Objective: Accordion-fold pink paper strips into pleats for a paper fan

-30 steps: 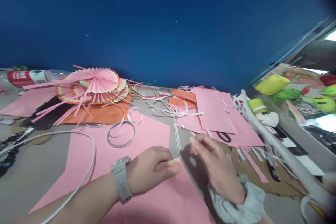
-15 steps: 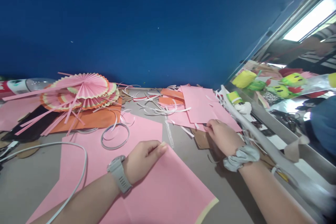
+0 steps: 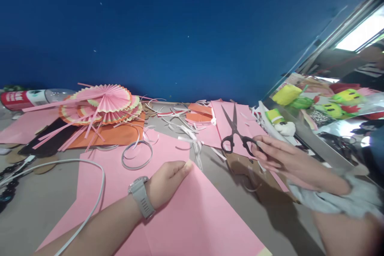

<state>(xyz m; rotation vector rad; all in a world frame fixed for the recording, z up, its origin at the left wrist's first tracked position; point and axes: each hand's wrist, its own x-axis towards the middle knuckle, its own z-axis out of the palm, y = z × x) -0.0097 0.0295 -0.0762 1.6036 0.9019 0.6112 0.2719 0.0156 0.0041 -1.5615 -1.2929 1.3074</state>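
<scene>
My left hand [image 3: 169, 182], with a grey watch on the wrist, pinches the top corner of a large pink paper sheet [image 3: 192, 216] on the table. On the right, my right hand [image 3: 279, 156] grips one handle loop of black scissors [image 3: 234, 128]. Their blades are spread and point away from me, above smaller pink paper sheets [image 3: 252, 122]. A grey scrunchie sits on my right wrist. Near my left hand, a grey ring [image 3: 122, 156] lies on the pink paper.
Pink-and-orange folded paper fans [image 3: 106, 98] rest on an orange sheet [image 3: 111, 136] at the left, near a bottle [image 3: 24, 100]. Paper strips [image 3: 180, 128] litter the back. A white cable [image 3: 100, 172] crosses the left side. At the right stands a tray [image 3: 312, 144] with yellow-green toys [image 3: 348, 97].
My right hand has lifted the scissors off the right side of the table, and they now show with blades spread. My left hand keeps its hold on the pink sheet.
</scene>
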